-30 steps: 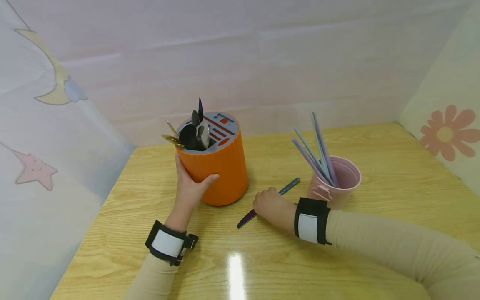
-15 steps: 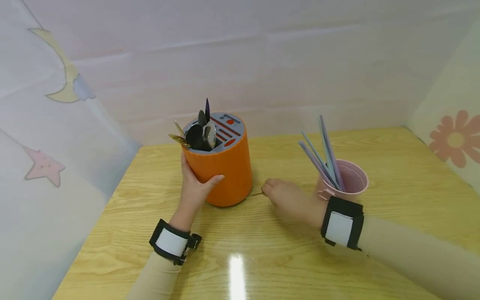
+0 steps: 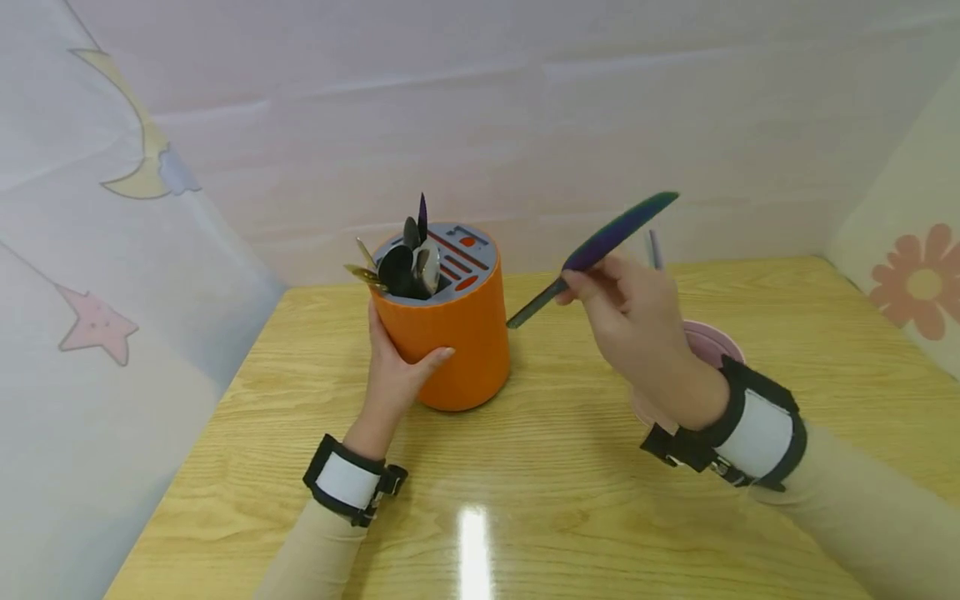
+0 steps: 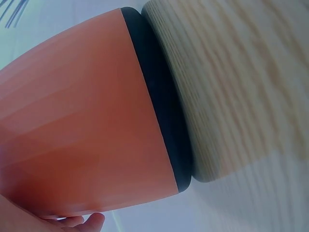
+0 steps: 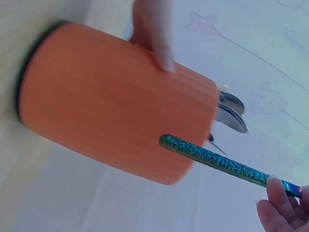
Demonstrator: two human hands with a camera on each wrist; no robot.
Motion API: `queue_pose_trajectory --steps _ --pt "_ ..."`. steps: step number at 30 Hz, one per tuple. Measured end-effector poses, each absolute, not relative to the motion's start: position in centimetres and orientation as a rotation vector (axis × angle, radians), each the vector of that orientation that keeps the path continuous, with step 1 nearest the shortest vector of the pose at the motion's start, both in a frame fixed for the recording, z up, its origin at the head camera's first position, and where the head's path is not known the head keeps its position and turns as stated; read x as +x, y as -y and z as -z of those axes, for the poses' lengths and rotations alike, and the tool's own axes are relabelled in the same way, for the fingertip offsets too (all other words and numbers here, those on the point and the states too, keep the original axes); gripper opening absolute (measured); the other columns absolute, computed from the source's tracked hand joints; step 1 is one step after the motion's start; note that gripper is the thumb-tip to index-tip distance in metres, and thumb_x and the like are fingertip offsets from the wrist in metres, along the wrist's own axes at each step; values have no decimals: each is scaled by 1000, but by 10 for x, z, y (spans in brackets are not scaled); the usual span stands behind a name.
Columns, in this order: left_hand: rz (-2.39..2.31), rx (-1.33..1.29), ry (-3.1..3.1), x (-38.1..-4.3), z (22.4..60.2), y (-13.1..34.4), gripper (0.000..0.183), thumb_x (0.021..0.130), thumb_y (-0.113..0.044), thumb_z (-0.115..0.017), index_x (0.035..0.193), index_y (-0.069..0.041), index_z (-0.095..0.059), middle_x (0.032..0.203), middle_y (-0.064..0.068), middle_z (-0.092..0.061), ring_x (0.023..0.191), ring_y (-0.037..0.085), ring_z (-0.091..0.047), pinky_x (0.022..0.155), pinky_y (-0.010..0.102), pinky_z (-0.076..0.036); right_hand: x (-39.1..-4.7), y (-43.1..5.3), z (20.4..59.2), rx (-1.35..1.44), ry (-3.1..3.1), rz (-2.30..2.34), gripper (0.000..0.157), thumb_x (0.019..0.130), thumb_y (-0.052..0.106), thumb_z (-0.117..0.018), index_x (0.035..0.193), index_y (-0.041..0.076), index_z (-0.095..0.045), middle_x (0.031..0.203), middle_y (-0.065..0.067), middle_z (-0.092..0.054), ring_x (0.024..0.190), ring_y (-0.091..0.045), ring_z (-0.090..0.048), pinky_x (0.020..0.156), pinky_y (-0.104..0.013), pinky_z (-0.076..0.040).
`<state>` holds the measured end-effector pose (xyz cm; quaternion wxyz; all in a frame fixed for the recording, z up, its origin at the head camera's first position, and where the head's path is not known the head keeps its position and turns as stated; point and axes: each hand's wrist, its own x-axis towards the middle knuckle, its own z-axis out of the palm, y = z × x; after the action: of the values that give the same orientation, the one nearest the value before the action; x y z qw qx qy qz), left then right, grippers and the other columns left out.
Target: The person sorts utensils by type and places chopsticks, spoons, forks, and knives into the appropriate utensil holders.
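An orange cylindrical utensil holder (image 3: 465,358) with a grey slotted top stands on the table. My left hand (image 3: 390,367) grips its left side, thumb across the front and the other fingers hidden behind. Several spoons (image 3: 397,268) and a purple pointed blade stick up from the top's left part. My right hand (image 3: 637,317) pinches a table knife (image 3: 611,237) in the air, right of the holder. The purple-blue blade points up and right. Its textured blue-green handle (image 5: 217,159) slants down toward the holder and overlaps it in the right wrist view.
A pink bucket (image 3: 712,342) stands behind my right forearm, mostly hidden; the tip of one pale stick (image 3: 655,248) shows above my hand. The wooden table (image 3: 555,500) meets a pale fabric backdrop (image 3: 525,150) behind.
My right hand has picked the knife up off the table, raised it and turned it so the blade points up and right. My left hand stays on the holder.
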<state>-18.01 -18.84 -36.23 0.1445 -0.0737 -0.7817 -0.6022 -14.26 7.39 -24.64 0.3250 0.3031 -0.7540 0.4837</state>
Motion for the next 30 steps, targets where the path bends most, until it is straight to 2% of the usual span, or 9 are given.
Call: queue_pose_trajectory --steps 2,5,11,14,17,23,30 --pt "1734 -189 2275 -180 361 188 126 69 -61 -77 154 -29 10 160 1 -5 141 21 -22 114 44 -20 -147 -72 235 809 1859 -1289 4 87 -17 -59 87 -14 -61 77 -19 -66 63 -1 -59 63 -15 -48" --pt "1742 -172 2293 -180 359 188 129 67 -60 -77 155 -26 11 161 3 -2 142 23 -20 115 45 -19 -153 -67 224 839 1751 -1378 2 88 -17 -57 89 -17 -59 81 -22 -65 70 -3 -64 70 -21 -53" --pt "1780 -170 2291 -169 343 181 139 59 -67 -76 155 -14 9 160 12 -3 142 30 -20 114 46 -20 -159 -56 213 853 1675 -1440 6 92 -12 -57 92 -17 -60 81 -18 -65 67 -9 -63 69 -23 -54" --pt "1783 -170 2293 -159 332 177 139 59 -71 -74 155 -12 9 160 13 -4 141 30 -21 114 46 -19 -163 -51 207 852 1626 -1475 7 93 -11 -56 91 -16 -60 81 -15 -65 67 -12 -64 69 -25 -55" --pt "1782 -166 2294 -159 332 177 138 60 -70 -74 155 -14 8 160 11 -5 141 29 -21 115 46 -19 -171 -43 206 872 1596 -1544 8 94 -10 -55 91 -16 -60 83 -15 -64 69 -14 -65 71 -28 -56" --pt "1722 -152 2297 -176 359 183 134 61 -72 -74 155 -25 8 160 5 -6 140 25 -23 113 47 -22 -190 -27 214 900 1629 -1686 7 95 -10 -52 95 -14 -58 86 -19 -62 72 -15 -67 76 -32 -56" --pt "1698 -154 2303 -177 363 182 134 59 -74 -73 155 -27 8 160 4 -7 139 25 -25 113 47 -23 -203 -15 220 864 1714 -1799 9 97 -7 -50 96 -12 -58 87 -19 -62 74 -17 -68 80 -33 -55"
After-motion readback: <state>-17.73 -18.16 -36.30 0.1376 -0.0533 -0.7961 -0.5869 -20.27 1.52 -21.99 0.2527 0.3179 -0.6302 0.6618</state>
